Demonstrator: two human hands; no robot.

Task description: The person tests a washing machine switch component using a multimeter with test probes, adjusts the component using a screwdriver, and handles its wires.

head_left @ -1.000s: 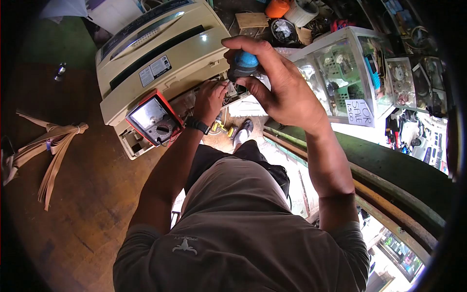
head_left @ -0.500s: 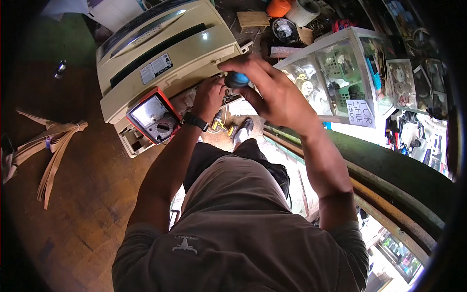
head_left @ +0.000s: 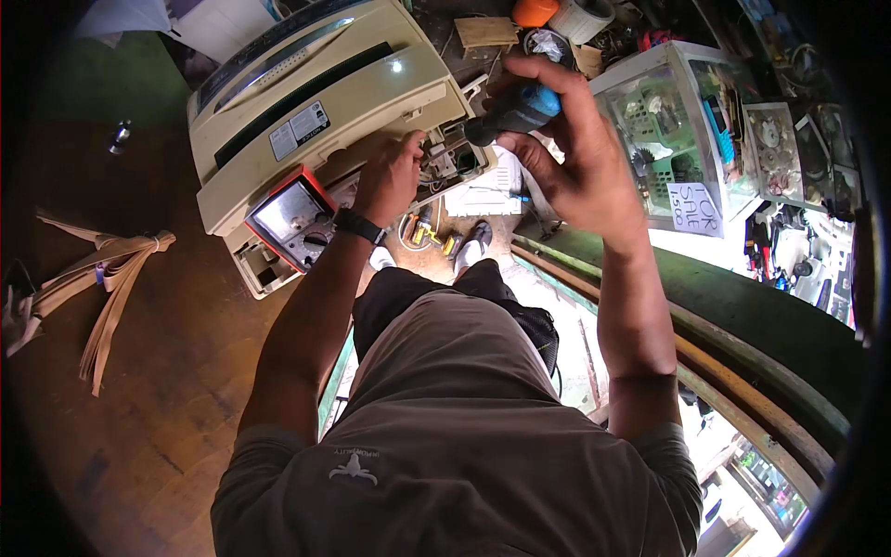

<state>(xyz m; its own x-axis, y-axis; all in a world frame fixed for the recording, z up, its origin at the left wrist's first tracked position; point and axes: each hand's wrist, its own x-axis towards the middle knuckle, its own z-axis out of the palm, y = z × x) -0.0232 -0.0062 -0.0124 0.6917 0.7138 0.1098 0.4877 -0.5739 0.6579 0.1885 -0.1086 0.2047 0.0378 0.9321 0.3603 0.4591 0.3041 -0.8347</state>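
Observation:
The handle of a blue and black screwdriver (head_left: 522, 110) is held in my right hand (head_left: 594, 172), whose fingers curl around its end. Its shaft points left toward the beige appliance (head_left: 362, 116), probably a washing machine, over an uncovered compartment with wires and small parts (head_left: 450, 165). My left hand (head_left: 390, 176) is over that compartment with fingers pinched together. What they hold, if anything, is too small to make out. Beside my left wrist, a red-framed analog multimeter (head_left: 295, 221) leans on the appliance's edge.
On the brown surface at left lies a bundle of tan straps (head_left: 116, 269) and a small shiny metal piece (head_left: 120, 136). A glass display case (head_left: 664, 139) with a "for sale" sign (head_left: 694, 210) stands at right. A yellow tool (head_left: 422, 230) is on the floor near my feet.
My right hand has drawn back to the right with the screwdriver, baring more of the compartment. The screwdriver has swung from end-on to side-on. My left hand has shifted slightly left.

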